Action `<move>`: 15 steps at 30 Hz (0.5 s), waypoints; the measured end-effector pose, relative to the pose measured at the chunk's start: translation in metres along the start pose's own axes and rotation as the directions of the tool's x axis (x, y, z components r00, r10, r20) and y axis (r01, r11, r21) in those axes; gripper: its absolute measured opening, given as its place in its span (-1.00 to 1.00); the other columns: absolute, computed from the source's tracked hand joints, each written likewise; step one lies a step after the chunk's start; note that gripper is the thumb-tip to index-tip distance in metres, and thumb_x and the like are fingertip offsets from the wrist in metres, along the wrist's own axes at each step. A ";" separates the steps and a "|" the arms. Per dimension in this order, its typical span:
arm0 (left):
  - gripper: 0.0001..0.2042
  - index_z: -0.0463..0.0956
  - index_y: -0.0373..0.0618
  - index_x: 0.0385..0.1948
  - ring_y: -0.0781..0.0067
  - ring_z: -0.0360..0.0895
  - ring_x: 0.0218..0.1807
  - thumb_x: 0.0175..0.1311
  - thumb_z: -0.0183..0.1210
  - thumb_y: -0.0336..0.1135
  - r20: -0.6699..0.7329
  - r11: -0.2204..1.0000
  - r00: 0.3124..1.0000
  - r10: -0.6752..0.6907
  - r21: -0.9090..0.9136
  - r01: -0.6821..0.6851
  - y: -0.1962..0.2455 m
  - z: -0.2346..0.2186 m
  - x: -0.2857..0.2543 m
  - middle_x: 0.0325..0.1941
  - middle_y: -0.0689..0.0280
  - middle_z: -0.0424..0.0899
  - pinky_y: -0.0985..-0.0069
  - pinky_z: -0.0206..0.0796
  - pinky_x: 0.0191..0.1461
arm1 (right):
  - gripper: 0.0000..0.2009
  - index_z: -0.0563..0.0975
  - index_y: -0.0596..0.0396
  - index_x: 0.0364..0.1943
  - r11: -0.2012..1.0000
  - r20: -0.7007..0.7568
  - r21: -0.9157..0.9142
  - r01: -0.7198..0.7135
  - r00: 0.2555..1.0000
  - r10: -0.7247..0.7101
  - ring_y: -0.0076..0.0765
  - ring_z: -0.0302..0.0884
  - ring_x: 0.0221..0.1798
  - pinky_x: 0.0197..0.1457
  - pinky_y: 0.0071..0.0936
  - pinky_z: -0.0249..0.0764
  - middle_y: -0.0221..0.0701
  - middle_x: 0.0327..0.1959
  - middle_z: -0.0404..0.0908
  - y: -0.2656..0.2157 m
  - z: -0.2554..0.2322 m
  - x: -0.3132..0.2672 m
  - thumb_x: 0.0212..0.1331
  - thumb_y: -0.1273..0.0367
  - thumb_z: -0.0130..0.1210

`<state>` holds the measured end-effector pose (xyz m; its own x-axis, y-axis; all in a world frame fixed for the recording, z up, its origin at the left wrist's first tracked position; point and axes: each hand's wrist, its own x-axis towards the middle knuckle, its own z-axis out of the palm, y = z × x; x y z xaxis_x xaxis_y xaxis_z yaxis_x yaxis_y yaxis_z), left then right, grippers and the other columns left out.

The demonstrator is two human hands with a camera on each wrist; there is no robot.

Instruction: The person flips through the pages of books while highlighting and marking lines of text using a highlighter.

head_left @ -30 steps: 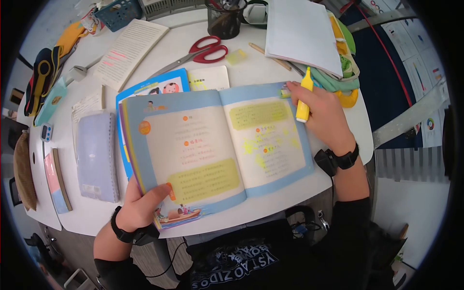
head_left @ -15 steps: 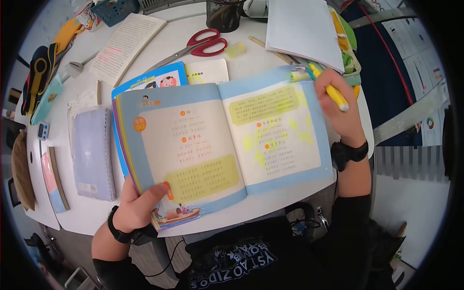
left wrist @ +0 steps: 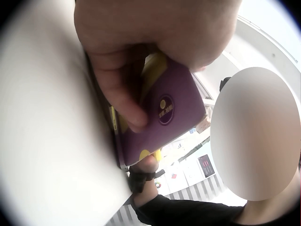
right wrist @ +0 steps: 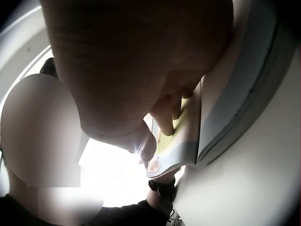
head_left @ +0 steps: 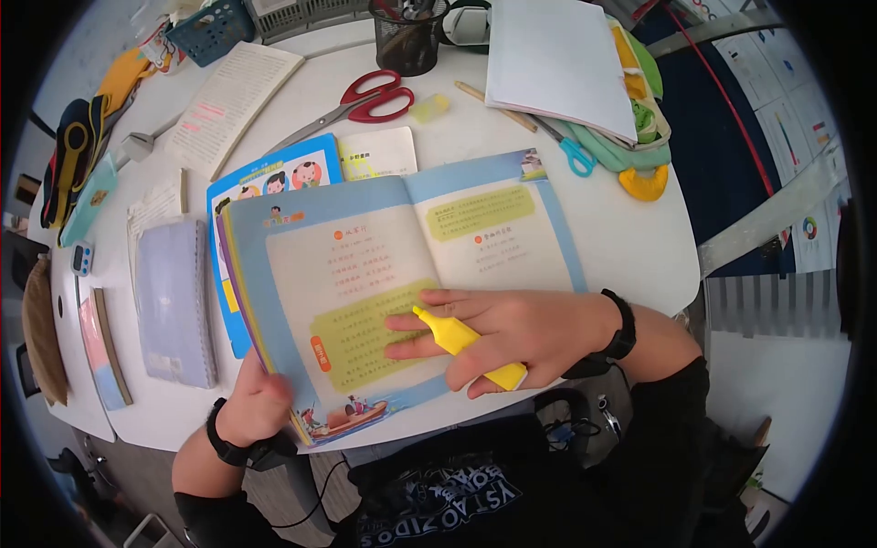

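Note:
An open illustrated book (head_left: 365, 205) with blue page borders is held tilted over the desk. My left hand (head_left: 256, 402) grips its lower left edge. In the left wrist view, fingers of that hand curl against the purple back cover (left wrist: 176, 99). Across the lower middle of the pages lies my right hand (head_left: 525, 333), fingers spread over the green text box (head_left: 365, 315) near the fold. It holds a yellow highlighter (head_left: 452, 335) between thumb and fingers. In the right wrist view, the fingertips (right wrist: 164, 125) are right at the page.
Under the book's upper left side is a blue book (head_left: 224, 228). Beyond lie red-handled scissors (head_left: 375, 99), a printed book (head_left: 233, 105) and a mesh pen cup (head_left: 406, 41). White paper (head_left: 557, 68) covers part of a green case at right, near blue-handled scissors (head_left: 577, 157). A lilac notebook (head_left: 174, 301) lies left.
My right hand, with the highlighter, has moved from the book's upper right corner down and left onto the pages. A leaf has turned, so different text shows. My left hand stays at the book's edge.

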<state>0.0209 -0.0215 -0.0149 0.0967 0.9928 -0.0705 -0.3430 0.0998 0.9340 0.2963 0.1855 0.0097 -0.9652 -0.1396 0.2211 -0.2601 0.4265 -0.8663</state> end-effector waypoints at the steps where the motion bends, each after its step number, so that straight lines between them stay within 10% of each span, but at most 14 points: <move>1: -0.32 0.15 -0.29 0.52 0.25 0.48 0.43 0.61 0.03 0.06 0.006 1.000 1.000 0.001 0.005 -0.001 0.004 0.000 0.002 0.47 0.06 0.46 0.24 0.38 0.44 | -0.82 0.53 -0.01 -0.18 1.000 -0.005 -0.005 0.001 1.000 -0.002 0.11 0.20 0.65 0.70 0.01 0.03 -0.13 0.49 0.48 0.002 -0.001 -0.002 0.26 0.44 0.34; 3: -0.50 0.27 -0.30 0.44 0.33 0.52 0.36 0.60 0.13 -0.28 -0.062 0.935 0.984 -0.167 0.307 0.178 0.014 -0.001 0.003 0.38 0.10 0.56 0.30 0.40 0.39 | -0.78 0.53 0.02 0.03 0.979 -0.073 0.196 -0.063 0.994 0.078 0.08 0.42 0.52 0.61 0.01 0.20 -0.07 0.38 0.58 0.009 -0.005 -0.008 0.43 0.28 0.22; 6: -0.58 0.35 -0.32 0.36 0.39 0.53 0.31 0.52 0.11 -0.53 -0.129 0.952 0.975 -0.180 0.225 0.205 0.015 0.004 0.005 0.30 0.15 0.62 0.36 0.41 0.34 | -0.59 0.48 0.06 0.28 0.956 -0.386 0.289 -0.049 0.908 0.163 -0.19 0.66 0.13 0.32 -0.29 0.45 -0.18 0.05 0.72 0.021 -0.015 -0.021 0.58 0.09 0.01; 11: -0.59 0.33 -0.33 0.38 0.39 0.54 0.30 0.54 0.08 -0.52 -0.125 0.957 0.970 -0.209 0.176 0.229 0.013 0.001 0.002 0.31 0.15 0.62 0.36 0.41 0.34 | -0.57 0.42 0.12 0.35 0.870 -0.644 0.486 -0.076 0.642 0.416 -0.62 0.48 -0.17 0.00 -0.63 0.44 -0.43 -0.26 0.55 0.031 -0.031 -0.027 0.64 0.14 -0.15; 15: -0.57 0.31 -0.33 0.40 0.38 0.53 0.31 0.54 0.06 -0.53 -0.125 0.954 0.968 -0.216 0.186 0.237 0.016 0.001 0.003 0.32 0.14 0.61 0.37 0.39 0.35 | -0.64 0.47 0.13 0.29 0.880 -0.622 0.416 -0.228 0.635 0.458 -0.69 0.47 -0.15 -0.02 -0.70 0.43 -0.41 -0.20 0.56 0.034 -0.029 -0.027 0.62 0.25 -0.13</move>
<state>0.0168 -0.0174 0.0002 0.0511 0.9482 -0.3137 -0.1304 0.3177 0.9392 0.3131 0.2296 -0.0127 -0.7484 0.6629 0.0220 0.0023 0.0358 -0.9994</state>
